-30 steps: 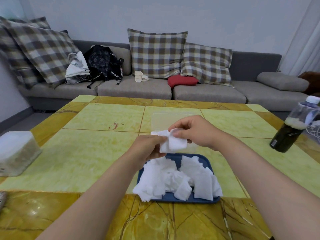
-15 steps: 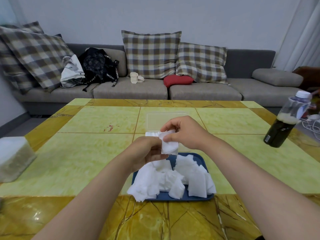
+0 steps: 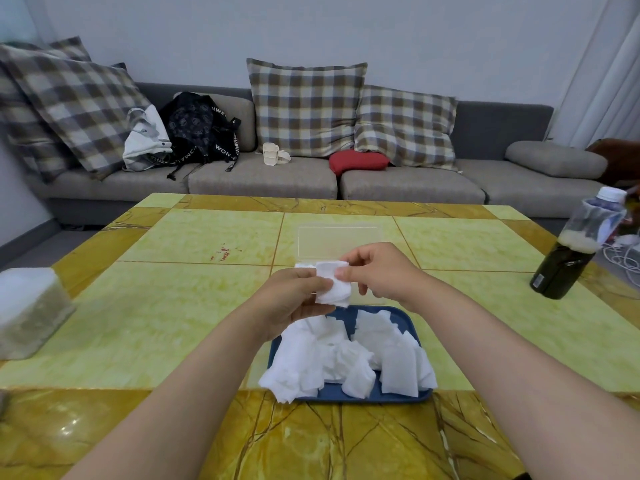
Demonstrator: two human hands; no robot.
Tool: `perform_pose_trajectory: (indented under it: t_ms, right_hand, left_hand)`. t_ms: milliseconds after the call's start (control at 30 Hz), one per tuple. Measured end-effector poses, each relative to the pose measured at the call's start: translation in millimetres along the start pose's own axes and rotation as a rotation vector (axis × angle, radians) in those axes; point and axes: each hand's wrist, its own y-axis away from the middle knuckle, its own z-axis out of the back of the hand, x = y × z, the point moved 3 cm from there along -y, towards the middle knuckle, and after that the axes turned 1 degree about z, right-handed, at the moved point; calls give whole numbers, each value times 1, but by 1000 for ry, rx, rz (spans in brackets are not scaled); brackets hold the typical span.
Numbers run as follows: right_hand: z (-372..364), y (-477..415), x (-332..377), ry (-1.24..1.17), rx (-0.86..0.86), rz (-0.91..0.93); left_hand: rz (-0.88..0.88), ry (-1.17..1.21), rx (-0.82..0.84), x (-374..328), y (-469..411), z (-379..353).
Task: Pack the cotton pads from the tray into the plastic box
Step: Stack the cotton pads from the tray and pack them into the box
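A blue tray (image 3: 408, 317) near the table's front edge holds a loose heap of several white cotton pads (image 3: 346, 358). Just beyond it stands a clear plastic box (image 3: 337, 242), its raised lid visible above my hands and its lower part hidden behind them. My left hand (image 3: 294, 299) and my right hand (image 3: 381, 271) meet above the tray's far end, both pinching a small stack of cotton pads (image 3: 332, 284). The stack hangs in the air in front of the box.
A dark bottle with a white cap (image 3: 575, 247) stands at the right table edge, with white cables behind it. A frosted container (image 3: 27, 310) sits at the left edge. Beyond the yellow tiled table (image 3: 173, 306) is a grey sofa (image 3: 259, 181) with cushions and bags.
Both hands kept hold of the pads and shifted them a little between the fingers. The view has moved slightly; the tray's heap looks unchanged.
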Motion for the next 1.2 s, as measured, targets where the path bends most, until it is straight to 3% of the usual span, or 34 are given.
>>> perform_pose_trajectory:
  t_ms: [167, 300, 433, 533, 767, 1000, 1200]
  right_hand:
    - [2, 1, -7, 4, -28, -36]
    - [23, 2, -24, 210, -66, -35]
    - [42, 9, -43, 459, 156, -71]
    - [42, 21, -45, 495, 342, -93]
    - [26, 37, -47, 697, 487, -92]
    - [40, 40, -35, 301, 323, -10]
    - [40, 34, -39, 60, 126, -65]
  left_hand:
    - [-25, -76, -68, 5, -2, -1]
    - [-33, -86, -129, 9, -7, 0]
    - [-1, -39, -108, 10, -12, -6]
    - [5, -73, -141, 11, -16, -12]
    - [6, -119, -114, 15, -17, -34]
    - [-33, -161, -250, 12, -14, -35]
    - [-23, -98, -289, 12, -13, -28]
